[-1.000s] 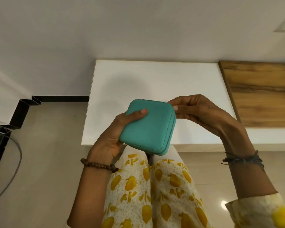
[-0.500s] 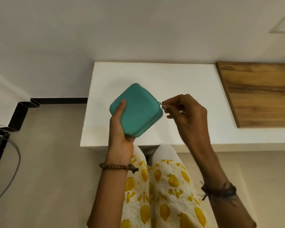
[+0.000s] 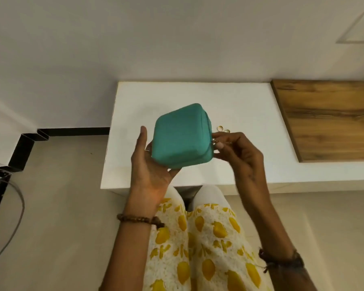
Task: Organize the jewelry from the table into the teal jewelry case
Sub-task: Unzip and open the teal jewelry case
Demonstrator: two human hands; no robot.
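The teal jewelry case (image 3: 180, 134) is square, zipped closed and held in the air over the near part of the white table (image 3: 240, 106). My left hand (image 3: 149, 164) cradles it from below and behind, thumb up along its left side. My right hand (image 3: 233, 150) pinches the small metal zipper pull (image 3: 215, 142) at the case's right edge. Two small gold rings (image 3: 223, 129) lie on the table just behind my right hand.
A wooden panel (image 3: 328, 118) adjoins the table on the right. The wall runs behind the table. Beige floor lies to the left, with a black skirting strip (image 3: 29, 143) and a grey cable (image 3: 11, 223). My knees in yellow-patterned cloth are below the table edge.
My left hand has turned the case and lifted it slightly. My right hand has kept the zipper pull and moved with it down the right side. The rings have come into sight.
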